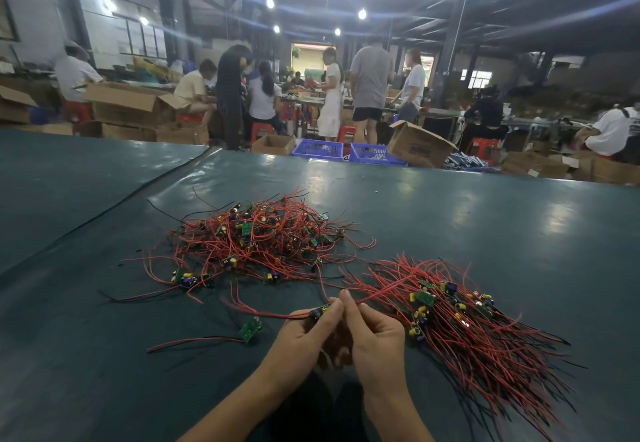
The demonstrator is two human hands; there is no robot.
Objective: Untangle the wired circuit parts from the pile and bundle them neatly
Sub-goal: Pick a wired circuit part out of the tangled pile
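Green table [450,213], pile [256,240] well inside edges

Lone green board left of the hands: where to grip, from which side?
Pinch the lone green board across its edges, coming from above at its right end. Its red and black wires leave the left end only, so the right end is free, and it lies apart from the pile. Probably the left hand, nearest, once it lets go of the wired part it pinches.
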